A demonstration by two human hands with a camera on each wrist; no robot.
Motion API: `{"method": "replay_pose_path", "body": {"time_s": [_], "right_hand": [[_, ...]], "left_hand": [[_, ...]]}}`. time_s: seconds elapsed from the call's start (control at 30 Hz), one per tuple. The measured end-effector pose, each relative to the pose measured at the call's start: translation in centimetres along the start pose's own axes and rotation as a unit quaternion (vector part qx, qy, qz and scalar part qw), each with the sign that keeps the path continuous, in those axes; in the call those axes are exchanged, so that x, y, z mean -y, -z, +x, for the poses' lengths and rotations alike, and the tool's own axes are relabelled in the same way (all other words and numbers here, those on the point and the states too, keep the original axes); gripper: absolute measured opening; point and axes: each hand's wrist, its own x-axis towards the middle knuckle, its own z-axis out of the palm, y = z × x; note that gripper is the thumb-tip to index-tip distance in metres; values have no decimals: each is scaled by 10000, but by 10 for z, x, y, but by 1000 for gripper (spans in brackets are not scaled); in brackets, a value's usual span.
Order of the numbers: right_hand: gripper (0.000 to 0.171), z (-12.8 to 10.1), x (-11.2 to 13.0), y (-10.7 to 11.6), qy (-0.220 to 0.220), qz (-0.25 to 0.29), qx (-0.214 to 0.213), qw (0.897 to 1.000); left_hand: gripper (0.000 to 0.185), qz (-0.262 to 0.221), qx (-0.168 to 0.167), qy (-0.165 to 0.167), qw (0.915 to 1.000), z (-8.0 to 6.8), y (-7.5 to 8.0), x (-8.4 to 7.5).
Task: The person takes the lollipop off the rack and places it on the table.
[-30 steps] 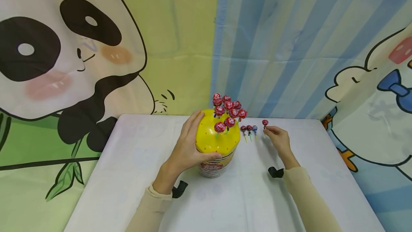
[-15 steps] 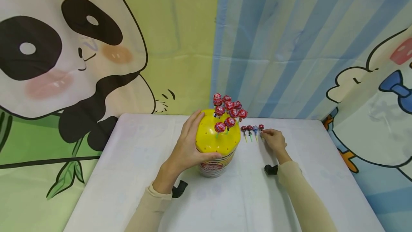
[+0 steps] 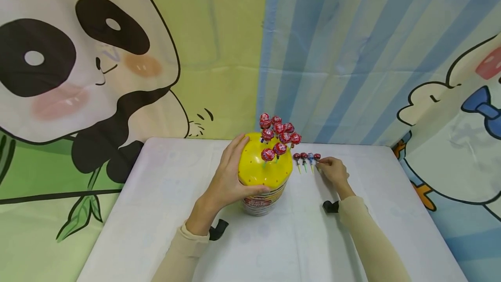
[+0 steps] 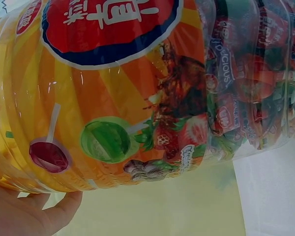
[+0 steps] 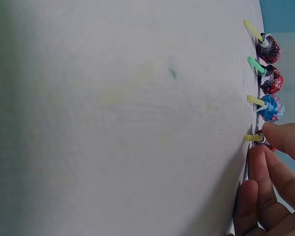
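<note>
A clear plastic jar [image 4: 108, 98] with a printed orange label and wrapped candies inside stands upright on the table. Its yellow lid [image 3: 248, 166] bears small holes, and several red lollipops [image 3: 268, 155] stick up from it. My left hand [image 3: 227, 182] grips the jar around the lid, thumb at the near side. To the right, my right hand [image 3: 334, 172] pinches a red lollipop [image 3: 317, 156] between thumb and fingers; its short yellow stick shows in the right wrist view. This lollipop lies at the right end of a row, beside a blue lollipop [image 5: 272, 108].
Two dark-red lollipops [image 3: 296, 156] fill the left end of the row, close to the jar. White cloth covers the table [image 3: 274, 251]. Behind it hangs a printed curtain [image 3: 219, 55] with a panda and stripes. A black wrist piece [image 3: 218, 229] hangs below each forearm.
My right hand has moved left with the red lollipop and lowered it beside the blue one, lengthening the row. My left hand keeps its grip on the jar.
</note>
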Motion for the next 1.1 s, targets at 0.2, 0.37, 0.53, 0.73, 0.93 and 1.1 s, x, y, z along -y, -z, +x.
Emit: {"method": "replay_pose_path", "body": {"time_s": [0.2, 0.37, 0.53, 0.73, 0.93, 1.1], "right_hand": [[33, -7, 2, 2, 304, -36, -547, 9980], [27, -29, 25, 8, 1154, 305, -1351, 9836], [22, -58, 61, 21, 2078, 837, -1679, 9600], [21, -97, 106, 37, 2690, 1484, -1451, 9405], [21, -128, 138, 46, 3074, 1657, -967, 9320], [20, -147, 152, 46, 3464, 1883, -666, 9166]], "left_hand": [[126, -18, 32, 67, 10000, -1, -1, -1], [126, -25, 49, 66, 10000, -1, -1, -2], [125, 2, 20, 54, 10000, -1, 0, -1], [124, 15, 2, 24, 10000, 0, 0, 0], [124, 15, -40, -31, 10000, 0, -1, 0], [124, 3, -45, -22, 10000, 1, -1, 0]]}}
